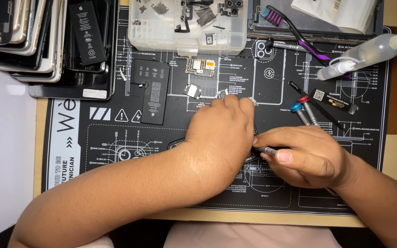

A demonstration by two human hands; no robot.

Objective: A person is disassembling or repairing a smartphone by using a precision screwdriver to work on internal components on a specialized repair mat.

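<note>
Hands meet in the middle of a black work mat (93,151). The right hand (304,154) pinches a thin metal screwdriver (268,150) between thumb and fingers. Its tip points left, toward the other hand. The left hand (219,131) lies palm down with the fingers curled and pressed on something dark. That thing is almost all hidden under the hand. Only a dark edge (176,143) peeks out on the left side, so I cannot tell what it is. Both arms come in from the bottom, and the left forearm crosses the mat at a slant.

Just past the left fingertips lie small metal parts (192,91) and a little circuit board (200,66). A flat black battery (151,91) lies to the left of them. Two more screwdrivers, one with a red cap (303,99) and one with a blue cap (296,107), lie near the right hand. A black stick tool (334,101) with a white patch rests beside them.

Farther back sits a clear plastic box (187,27) full of tiny parts. A purple and black brush (295,30) and a clear squeeze bottle (368,53) lie at the back right. A pile of phones (33,36) fills the back left corner, with another battery (87,32) on top.
</note>
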